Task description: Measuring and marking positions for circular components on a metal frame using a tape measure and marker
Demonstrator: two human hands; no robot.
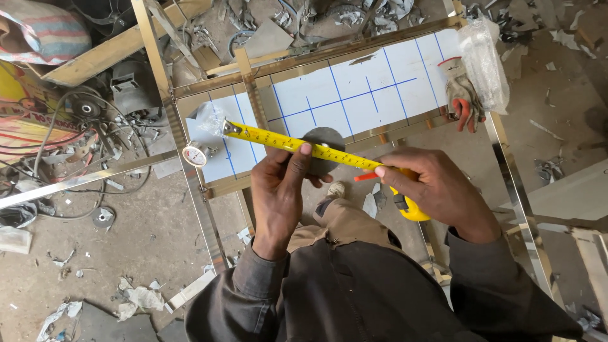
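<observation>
Over the polished steel frame [190, 166], a yellow steel measuring tape [297, 144] runs slantwise, its hooked tip near the frame's left rail, as if catching an edge to read from. The left hand [277, 190] pinches the blade midway, thumb pressing it flat. The right hand [437, 190] grips the yellow tape case [410, 208] and an orange pencil [365, 177], keeping the blade taut. A white panel with blue ruled lines [354, 88] lies beneath; a grey work glove [462, 95] hangs off the frame's corner.
</observation>
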